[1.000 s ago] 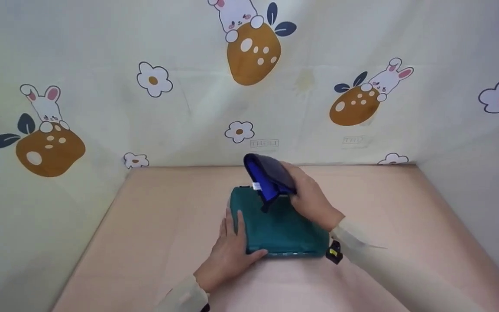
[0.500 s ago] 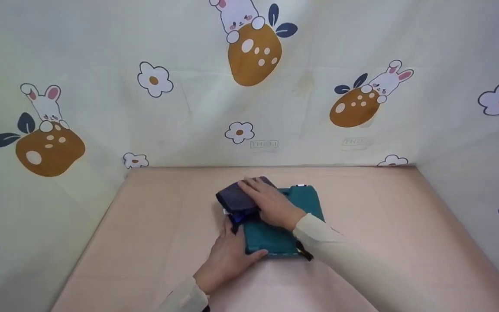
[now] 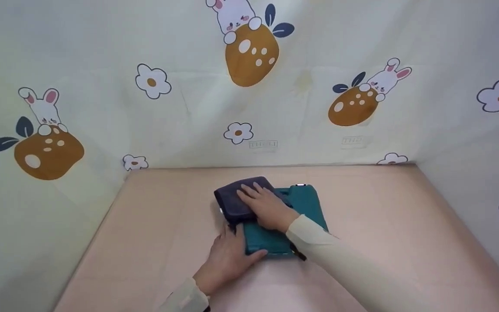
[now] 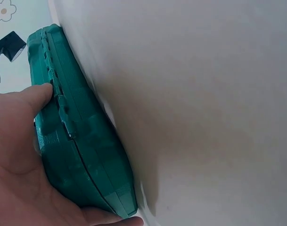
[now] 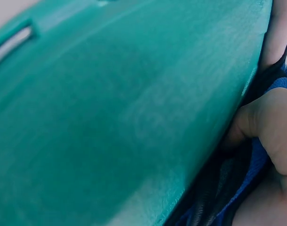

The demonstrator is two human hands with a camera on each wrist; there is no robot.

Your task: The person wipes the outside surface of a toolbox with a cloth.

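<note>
A green hard plastic case (image 3: 308, 203) lies flat on the table, its hinged edge (image 4: 61, 108) facing the left wrist camera. My left hand (image 3: 225, 255) holds its near left corner, thumb along the front edge and fingers along the left side. Over the case's back left part rests a folded dark fabric piece (image 3: 234, 201), which overhangs the corner. My right hand (image 3: 271, 210) spreads its fingers on top of that fabric. In the right wrist view the right thumb (image 5: 247, 122) tucks in beside the fabric's blue lining (image 5: 251, 169), between it and the green case.
The table is covered in a peach cloth (image 3: 154, 225). Behind it hangs a pale curtain (image 3: 189, 117) printed with rabbits, orange fruit and flowers, which also closes in both sides. A dark strap end (image 3: 299, 251) shows below the right wrist.
My right hand has brought the fabric piece left and down onto the case's back left part, turned its blue lining underneath and flattened it. My left hand has stayed at the corner.
</note>
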